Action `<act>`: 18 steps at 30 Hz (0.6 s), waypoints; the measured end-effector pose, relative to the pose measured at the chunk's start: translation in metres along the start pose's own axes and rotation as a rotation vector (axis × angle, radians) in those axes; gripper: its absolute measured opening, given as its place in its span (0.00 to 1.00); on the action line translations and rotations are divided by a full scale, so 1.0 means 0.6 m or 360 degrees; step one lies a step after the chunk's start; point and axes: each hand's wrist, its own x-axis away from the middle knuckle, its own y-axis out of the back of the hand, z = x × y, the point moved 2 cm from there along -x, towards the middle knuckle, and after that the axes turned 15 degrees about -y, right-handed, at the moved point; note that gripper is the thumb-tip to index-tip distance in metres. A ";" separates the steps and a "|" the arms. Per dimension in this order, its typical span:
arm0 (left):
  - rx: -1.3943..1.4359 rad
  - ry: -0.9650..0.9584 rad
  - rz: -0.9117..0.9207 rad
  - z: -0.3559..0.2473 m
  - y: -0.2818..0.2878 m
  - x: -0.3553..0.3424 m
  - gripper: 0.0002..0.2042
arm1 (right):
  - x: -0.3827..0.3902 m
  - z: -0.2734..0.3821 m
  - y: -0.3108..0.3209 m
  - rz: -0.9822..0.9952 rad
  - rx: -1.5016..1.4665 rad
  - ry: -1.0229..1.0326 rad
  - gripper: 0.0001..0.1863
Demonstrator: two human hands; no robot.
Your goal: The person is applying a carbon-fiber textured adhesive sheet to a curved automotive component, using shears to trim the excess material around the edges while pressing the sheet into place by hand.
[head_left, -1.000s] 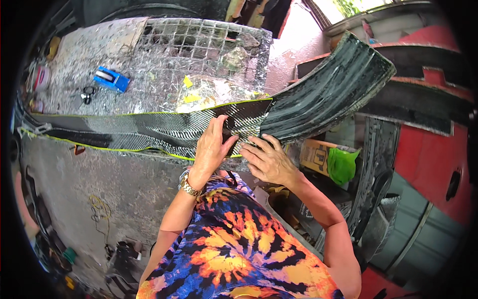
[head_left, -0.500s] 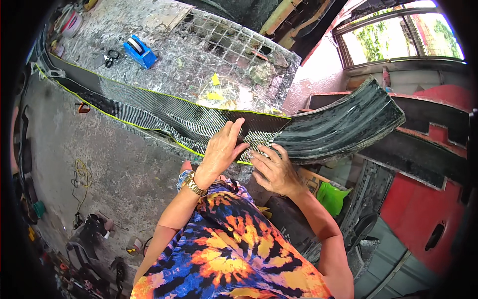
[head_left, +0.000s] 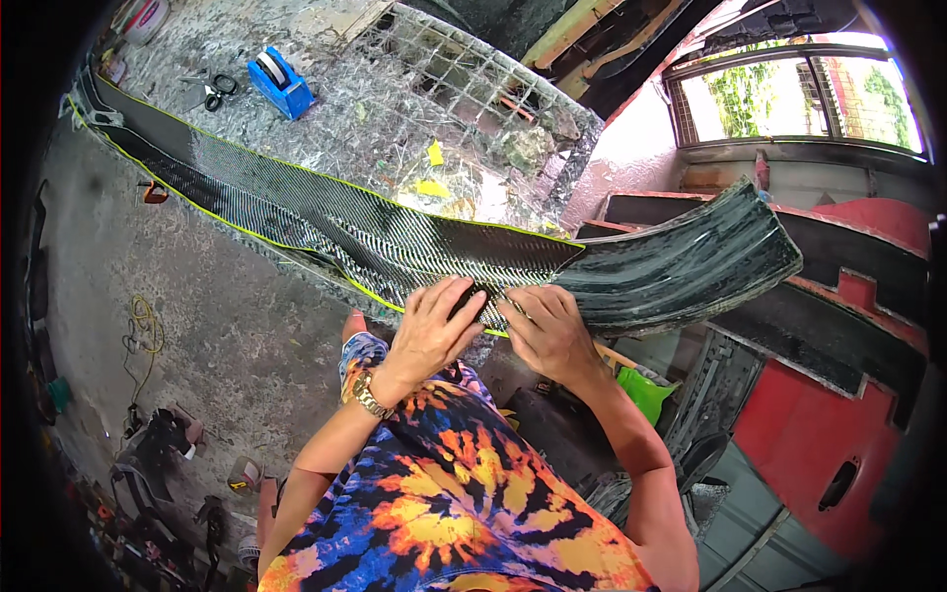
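Observation:
A long black carbon-fibre cloth strip (head_left: 326,227) with yellow edging lies along a dark curved mould (head_left: 681,266), whose bare right end sticks out beyond it. My left hand (head_left: 434,331) rests on the strip's near part, fingers apart and bent, fingertips on the weave. Just right of it my right hand (head_left: 547,331) has its fingers bunched and curled on the strip near its right end, pinching at the cloth; the fingertips are partly hidden. Behind the strip, the crusted bench (head_left: 335,138) holds a blue tape dispenser (head_left: 286,89), black scissors (head_left: 212,99) and yellow scraps (head_left: 432,185).
At right are black-and-red moulded parts (head_left: 848,326), a red panel (head_left: 809,444) and a green bag (head_left: 641,395). The concrete floor (head_left: 227,345) at lower left has a yellow cord (head_left: 146,326) and dark tools (head_left: 158,464). A window (head_left: 789,94) is at upper right.
The view has turned, so the strip slopes more. My left hand has slid lower, its fingertips drawn back toward the near edge; my right hand's fingers have curled closer together beside it.

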 end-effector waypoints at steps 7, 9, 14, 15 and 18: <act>0.0003 0.0076 0.0123 0.001 -0.004 -0.001 0.25 | -0.020 0.000 0.000 0.0022 0.0037 -0.0004 0.25; 0.0012 0.0069 0.0145 0.000 -0.002 -0.002 0.25 | -0.023 -0.001 0.001 0.0020 0.0021 -0.0014 0.25; 0.0017 0.0099 0.0180 -0.001 -0.005 -0.005 0.28 | -0.036 -0.002 0.015 -0.0084 -0.0085 -0.0163 0.18; 0.0018 0.0104 0.0182 0.000 -0.007 -0.004 0.28 | -0.040 -0.004 0.017 -0.0080 -0.0088 -0.0162 0.18; 0.0034 0.0140 0.0194 0.003 -0.010 -0.003 0.28 | -0.057 -0.012 0.023 -0.0068 -0.0179 -0.0306 0.15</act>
